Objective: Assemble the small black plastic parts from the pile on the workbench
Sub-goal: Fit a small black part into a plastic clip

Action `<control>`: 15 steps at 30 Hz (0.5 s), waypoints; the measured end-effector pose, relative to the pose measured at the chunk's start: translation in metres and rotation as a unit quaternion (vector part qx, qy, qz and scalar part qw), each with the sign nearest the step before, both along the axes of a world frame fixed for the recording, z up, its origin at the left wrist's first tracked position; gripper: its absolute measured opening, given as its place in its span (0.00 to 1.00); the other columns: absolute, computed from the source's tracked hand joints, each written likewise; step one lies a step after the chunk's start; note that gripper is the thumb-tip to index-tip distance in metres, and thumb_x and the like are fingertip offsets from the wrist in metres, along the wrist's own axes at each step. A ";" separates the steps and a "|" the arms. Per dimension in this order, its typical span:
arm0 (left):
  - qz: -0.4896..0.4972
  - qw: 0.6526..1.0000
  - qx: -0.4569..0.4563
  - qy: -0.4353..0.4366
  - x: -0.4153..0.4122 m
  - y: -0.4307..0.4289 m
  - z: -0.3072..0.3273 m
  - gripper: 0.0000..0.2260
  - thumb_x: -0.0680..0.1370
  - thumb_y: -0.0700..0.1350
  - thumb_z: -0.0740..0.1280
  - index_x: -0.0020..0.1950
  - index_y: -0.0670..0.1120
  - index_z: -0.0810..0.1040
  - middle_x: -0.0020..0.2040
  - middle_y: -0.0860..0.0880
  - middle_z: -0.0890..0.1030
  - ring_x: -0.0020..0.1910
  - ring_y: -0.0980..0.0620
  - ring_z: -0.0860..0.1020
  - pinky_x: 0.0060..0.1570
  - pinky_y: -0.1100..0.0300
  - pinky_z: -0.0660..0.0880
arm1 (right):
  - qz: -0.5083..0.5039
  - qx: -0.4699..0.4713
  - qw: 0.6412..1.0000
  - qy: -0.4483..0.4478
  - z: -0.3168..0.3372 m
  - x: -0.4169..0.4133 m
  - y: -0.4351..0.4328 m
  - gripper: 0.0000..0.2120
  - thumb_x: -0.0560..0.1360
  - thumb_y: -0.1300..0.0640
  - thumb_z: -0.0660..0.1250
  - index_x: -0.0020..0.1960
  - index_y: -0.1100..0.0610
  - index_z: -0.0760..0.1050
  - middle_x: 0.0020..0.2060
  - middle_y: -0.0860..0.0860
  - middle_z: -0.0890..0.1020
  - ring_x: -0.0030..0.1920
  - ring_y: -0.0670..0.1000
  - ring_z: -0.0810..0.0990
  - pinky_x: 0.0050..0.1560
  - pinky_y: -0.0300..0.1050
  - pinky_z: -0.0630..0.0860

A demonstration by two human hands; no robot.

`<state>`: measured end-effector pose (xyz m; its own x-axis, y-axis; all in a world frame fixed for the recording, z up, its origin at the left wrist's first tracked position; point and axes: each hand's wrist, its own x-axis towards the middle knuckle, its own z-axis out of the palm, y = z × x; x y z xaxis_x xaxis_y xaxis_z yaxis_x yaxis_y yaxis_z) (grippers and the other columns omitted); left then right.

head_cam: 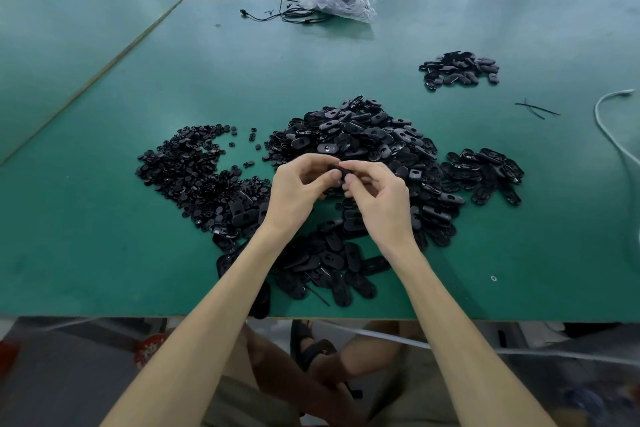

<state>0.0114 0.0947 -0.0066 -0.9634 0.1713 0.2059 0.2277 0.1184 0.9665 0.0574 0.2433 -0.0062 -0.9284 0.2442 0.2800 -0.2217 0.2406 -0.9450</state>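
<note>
Fingertips (pixel 349 180) of the left hand (pixel 298 191) and right hand (pixel 377 198) pinch one small black part (pixel 336 169) between them at frame centre, just in front of the big pile (pixel 363 139). Whether a second piece is seated is hidden. It seems best to hold the pieces square, press evenly with both thumbs, and check the fit before setting it aside.
</note>
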 end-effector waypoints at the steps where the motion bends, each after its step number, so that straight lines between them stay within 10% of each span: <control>1: -0.005 1.000 0.005 0.002 0.000 -0.001 0.000 0.10 0.78 0.41 0.75 0.58 0.42 0.84 0.48 0.48 0.88 0.47 0.51 0.86 0.46 0.60 0.80 | 0.002 -0.005 1.000 -0.002 -0.001 0.000 0.000 0.12 0.81 0.68 0.68 0.58 0.54 0.85 0.52 0.52 0.85 0.45 0.48 0.87 0.51 0.45 0.84; 15: -0.024 1.000 0.009 -0.010 0.001 -0.001 0.000 0.09 0.80 0.39 0.72 0.60 0.43 0.85 0.51 0.45 0.87 0.49 0.50 0.84 0.55 0.49 0.82 | 0.028 -0.052 0.997 -0.046 -0.001 0.000 0.000 0.07 0.77 0.67 0.74 0.53 0.62 0.79 0.41 0.55 0.87 0.41 0.51 0.89 0.47 0.46 0.85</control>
